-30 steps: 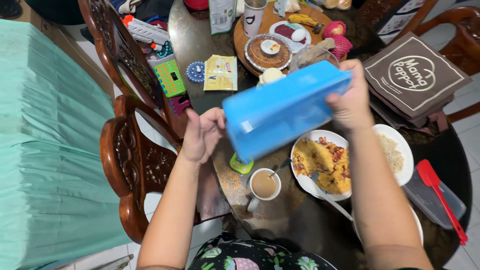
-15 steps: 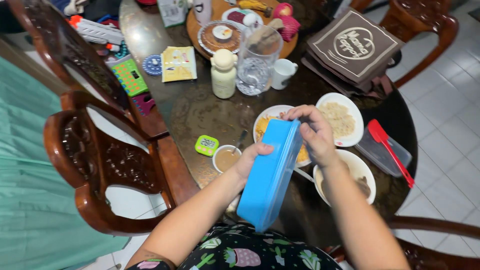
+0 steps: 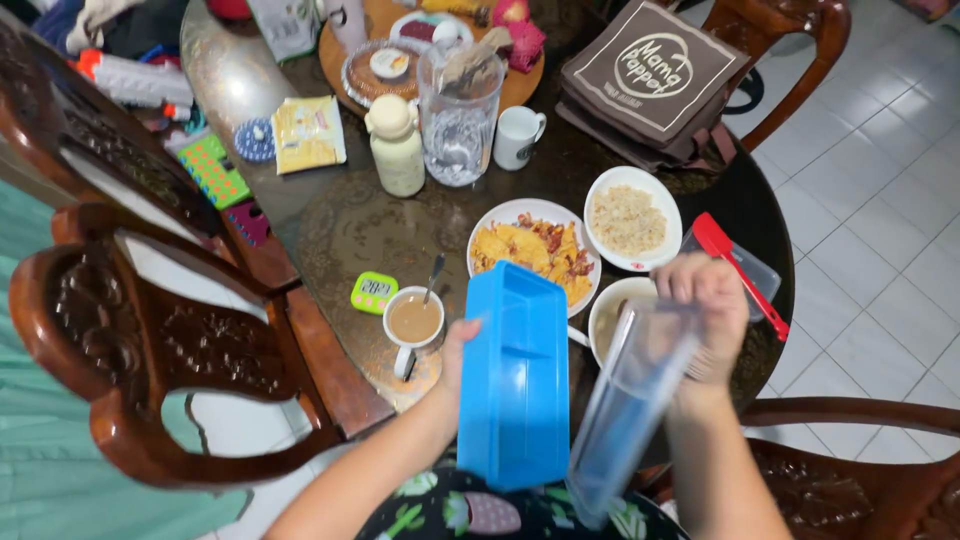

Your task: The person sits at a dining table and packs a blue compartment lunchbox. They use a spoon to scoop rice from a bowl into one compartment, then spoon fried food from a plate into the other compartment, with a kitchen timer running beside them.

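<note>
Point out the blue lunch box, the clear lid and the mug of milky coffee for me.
blue lunch box (image 3: 515, 390), head view, on its open inside floor.
clear lid (image 3: 630, 410), head view, mid-panel.
mug of milky coffee (image 3: 414, 320), head view, on the drink's surface.

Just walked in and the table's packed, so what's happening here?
A person at a dark round table holds a blue lunch box open side up in the left hand. The right hand holds its clear lid apart from it. Plates of food and a mug of milky drink sit just beyond.
</note>
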